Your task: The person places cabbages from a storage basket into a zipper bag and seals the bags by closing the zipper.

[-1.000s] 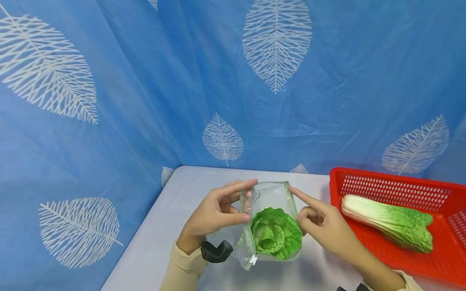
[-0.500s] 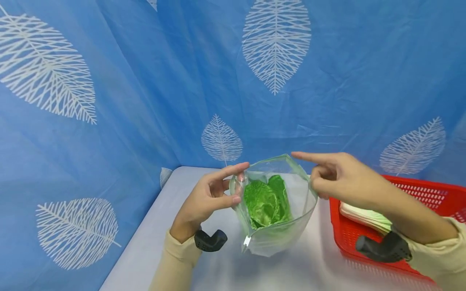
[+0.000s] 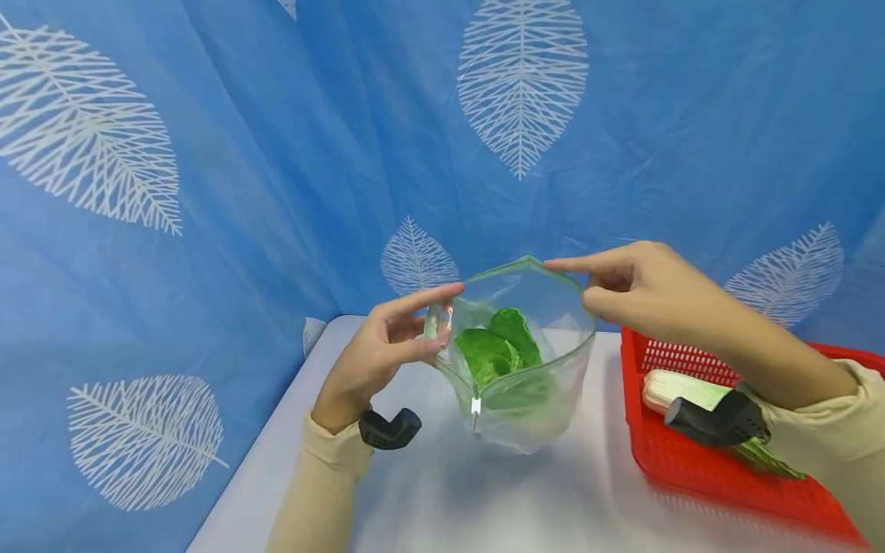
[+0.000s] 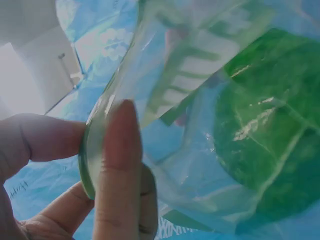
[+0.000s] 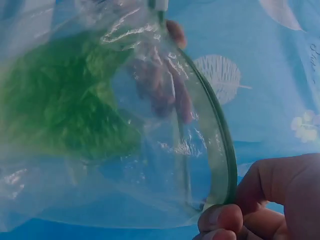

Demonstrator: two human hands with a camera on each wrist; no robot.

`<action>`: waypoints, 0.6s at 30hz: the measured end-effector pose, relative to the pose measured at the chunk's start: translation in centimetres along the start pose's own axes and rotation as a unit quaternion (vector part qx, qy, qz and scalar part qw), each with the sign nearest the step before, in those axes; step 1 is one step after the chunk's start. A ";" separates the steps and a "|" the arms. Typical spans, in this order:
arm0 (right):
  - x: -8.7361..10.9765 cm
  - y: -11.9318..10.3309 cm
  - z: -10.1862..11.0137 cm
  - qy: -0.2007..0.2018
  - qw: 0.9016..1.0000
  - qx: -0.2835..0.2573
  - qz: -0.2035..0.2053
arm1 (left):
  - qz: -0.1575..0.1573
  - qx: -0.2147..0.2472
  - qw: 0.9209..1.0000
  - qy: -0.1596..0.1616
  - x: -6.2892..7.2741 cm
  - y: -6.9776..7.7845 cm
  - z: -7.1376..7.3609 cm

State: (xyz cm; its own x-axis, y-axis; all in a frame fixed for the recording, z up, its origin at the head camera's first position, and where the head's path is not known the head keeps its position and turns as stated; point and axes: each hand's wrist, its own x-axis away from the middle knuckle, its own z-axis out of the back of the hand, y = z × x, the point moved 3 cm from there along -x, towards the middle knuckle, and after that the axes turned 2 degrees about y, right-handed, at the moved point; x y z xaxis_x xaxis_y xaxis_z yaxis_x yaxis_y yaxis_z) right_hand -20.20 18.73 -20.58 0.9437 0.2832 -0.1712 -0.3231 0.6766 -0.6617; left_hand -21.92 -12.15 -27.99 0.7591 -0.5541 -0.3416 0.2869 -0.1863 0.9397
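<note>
Both hands hold up a clear zip bag (image 3: 532, 430) by its green-edged rim, its mouth wide open. A green leafy vegetable (image 3: 484, 355) with crinkled leaves lies inside, seen partly through the plastic. My left hand (image 3: 376, 346) pinches the left side of the rim between thumb and fingers. On the far right side, my right hand (image 3: 643, 288) pinches the rim, its index finger stretched along the edge. A white slider (image 3: 475, 405) sits at the near corner of the bag. White print (image 4: 195, 67) shows on the plastic in the left wrist view.
To the right stands a red perforated basket (image 3: 632, 430). A Chinese cabbage (image 3: 681, 390) with a white stem lies in it, partly behind the right wrist. A blue leaf-print curtain (image 3: 332, 153) hangs behind the white table (image 3: 429, 499).
The bag has risen away from me with both hands, and its mouth has spread wider. My right hand has moved up and outward. The vegetable sits deeper in the bag.
</note>
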 end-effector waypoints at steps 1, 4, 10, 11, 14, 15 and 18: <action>-0.1 -0.1 0.2 0.005 1.000 -0.001 0.003 | 0.000 -0.007 1.000 -0.003 -0.1 0.3 0.1; -0.4 -0.7 0.4 0.004 1.000 0.006 0.019 | -0.001 -0.020 1.000 -0.018 -0.5 0.9 0.4; -0.9 -1.2 0.3 0.006 1.000 -0.027 0.007 | -0.011 -0.007 1.000 -0.025 -0.6 1.8 1.4; -0.9 -1.1 0.4 0.010 0.999 -0.032 0.001 | -0.014 -0.007 1.000 -0.027 -0.6 2.0 1.5; -1.0 -1.3 0.5 0.012 0.999 -0.030 -0.002 | -0.025 -0.009 0.999 -0.040 -0.8 2.6 1.9; -1.0 -1.4 0.5 0.014 0.999 -0.029 -0.003 | -0.026 -0.010 0.999 -0.044 -0.8 2.9 2.0; -1.4 -1.8 0.4 0.023 0.999 -0.029 0.007 | -0.023 -0.016 0.998 -0.048 -0.9 3.9 2.3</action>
State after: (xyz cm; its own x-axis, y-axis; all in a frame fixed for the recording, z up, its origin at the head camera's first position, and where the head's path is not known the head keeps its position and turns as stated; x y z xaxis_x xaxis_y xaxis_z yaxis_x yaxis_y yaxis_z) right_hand -20.93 17.41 -18.83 0.9419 0.2597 -0.2128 -0.3324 0.6316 -0.7005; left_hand -22.81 -14.28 -23.98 0.6855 -0.6207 -0.3806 0.3402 -0.1891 0.9211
